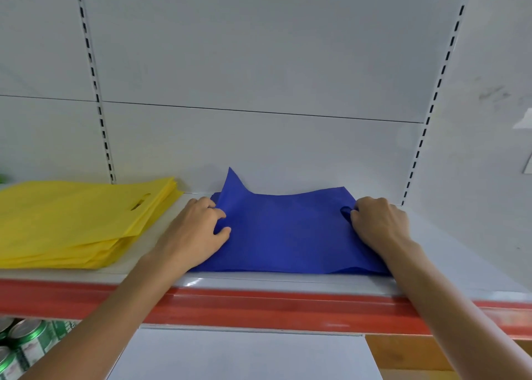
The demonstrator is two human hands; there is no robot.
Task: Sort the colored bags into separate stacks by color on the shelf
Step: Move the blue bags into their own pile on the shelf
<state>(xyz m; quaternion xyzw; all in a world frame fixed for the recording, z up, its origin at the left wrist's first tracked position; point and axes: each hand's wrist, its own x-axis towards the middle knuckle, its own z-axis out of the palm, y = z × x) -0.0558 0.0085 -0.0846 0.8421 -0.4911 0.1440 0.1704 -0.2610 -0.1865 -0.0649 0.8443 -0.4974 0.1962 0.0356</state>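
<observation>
Nearest the camera, green cans (26, 339) sit on the level below at lower left, and a red edge strip (259, 307) runs along the front of the shelf (446, 253). Both forearms reach over that strip. The left hand (198, 230) has its fingers curled and pinches the left edge of the blue bag (288, 235) between thumb and fingertips. The right hand (380, 224) is likewise curled, its fingertips gripping the bag's right edge at the handle cut-out. The blue bag lies on the shelf at centre, its front edge close to the shelf lip. Its far left corner is turned up against the back panel (259, 77). More blue shows beneath that corner, though how many bags lie under it cannot be told. The yellow stack (72, 221) lies to the left, apart from the blue and squared reasonably well. Assessment: the step in hand is seating this bag flat on the blue position. Recommended: draw both edges gently outward to take out the slack, press the raised corner down, align the front edge parallel to the lip, and keep a clear gap from the yellow stack. Risk: a one-sided pull would skew the bag.
</observation>
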